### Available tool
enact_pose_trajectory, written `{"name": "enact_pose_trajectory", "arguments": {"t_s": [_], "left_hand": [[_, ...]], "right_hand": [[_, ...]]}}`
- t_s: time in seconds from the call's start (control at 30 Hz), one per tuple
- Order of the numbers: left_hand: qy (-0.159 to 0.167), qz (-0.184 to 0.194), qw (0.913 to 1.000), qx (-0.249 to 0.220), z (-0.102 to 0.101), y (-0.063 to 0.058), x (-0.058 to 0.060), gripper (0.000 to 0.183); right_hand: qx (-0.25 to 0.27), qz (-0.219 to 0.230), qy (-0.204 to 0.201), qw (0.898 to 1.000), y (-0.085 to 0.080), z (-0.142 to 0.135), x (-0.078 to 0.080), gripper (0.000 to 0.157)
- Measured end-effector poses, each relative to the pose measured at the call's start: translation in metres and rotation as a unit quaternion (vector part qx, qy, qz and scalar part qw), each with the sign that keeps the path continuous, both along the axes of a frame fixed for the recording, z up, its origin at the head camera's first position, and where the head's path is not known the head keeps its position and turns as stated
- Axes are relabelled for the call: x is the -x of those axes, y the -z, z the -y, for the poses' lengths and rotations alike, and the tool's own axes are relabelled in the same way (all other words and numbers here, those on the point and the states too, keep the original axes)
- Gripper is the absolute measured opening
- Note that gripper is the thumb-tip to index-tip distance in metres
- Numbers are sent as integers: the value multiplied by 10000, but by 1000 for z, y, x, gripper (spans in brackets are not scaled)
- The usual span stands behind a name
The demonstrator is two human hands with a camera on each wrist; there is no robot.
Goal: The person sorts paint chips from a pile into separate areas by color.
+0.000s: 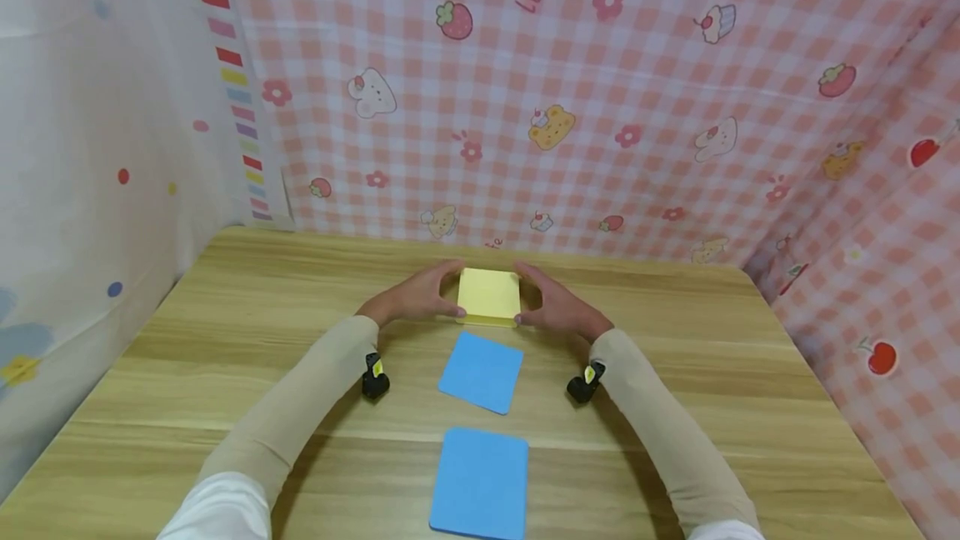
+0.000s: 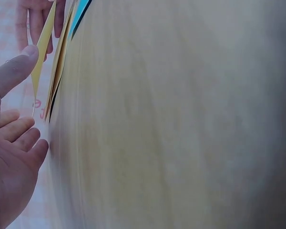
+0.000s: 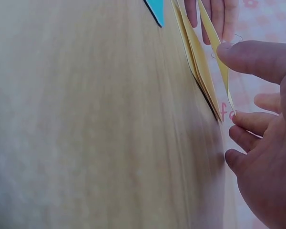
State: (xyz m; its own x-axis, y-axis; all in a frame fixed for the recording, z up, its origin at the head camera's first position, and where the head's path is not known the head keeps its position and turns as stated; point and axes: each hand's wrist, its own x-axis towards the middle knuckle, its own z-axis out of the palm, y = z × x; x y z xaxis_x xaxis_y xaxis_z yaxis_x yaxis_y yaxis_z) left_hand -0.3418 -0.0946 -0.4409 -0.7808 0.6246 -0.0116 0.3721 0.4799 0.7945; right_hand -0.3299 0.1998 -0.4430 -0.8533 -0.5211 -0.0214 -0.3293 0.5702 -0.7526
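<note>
A thin yellow square sheet point(image 1: 489, 290) is held between both hands at the far middle of the table. My left hand point(image 1: 418, 293) pinches its left side, thumb at the near corner and fingertips at the far one. The right hand point(image 1: 558, 305) grips the right side the same way. In the left wrist view the sheet point(image 2: 43, 47) bows slightly and is raised above a small stack of yellow sheets point(image 2: 60, 62). That stack point(image 3: 196, 59) shows slightly fanned edges in the right wrist view. A tilted blue square card point(image 1: 482, 373) lies just nearer than the yellow sheets.
Another blue square point(image 1: 480, 483), seemingly a thicker pile, lies closer to the person. The wooden table point(image 1: 285, 290) meets a pink checked cloth point(image 1: 487, 107) behind, with cloth at both sides. Small black cameras point(image 1: 375, 377) hang from the sleeves.
</note>
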Motion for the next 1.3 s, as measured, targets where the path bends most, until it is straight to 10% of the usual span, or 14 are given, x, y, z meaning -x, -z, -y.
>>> {"name": "enact_pose_trajectory", "arguments": {"t_s": [0.97,1.3], "left_hand": [[-19,125,9992,387,0,3,0,95],[-120,236,9996,-20,8,-15,-1,92]], "right_hand": [[-437,82,52,9990,4,3,-1,90],[-89,21,127,9999,-4,1,-5,86]]}}
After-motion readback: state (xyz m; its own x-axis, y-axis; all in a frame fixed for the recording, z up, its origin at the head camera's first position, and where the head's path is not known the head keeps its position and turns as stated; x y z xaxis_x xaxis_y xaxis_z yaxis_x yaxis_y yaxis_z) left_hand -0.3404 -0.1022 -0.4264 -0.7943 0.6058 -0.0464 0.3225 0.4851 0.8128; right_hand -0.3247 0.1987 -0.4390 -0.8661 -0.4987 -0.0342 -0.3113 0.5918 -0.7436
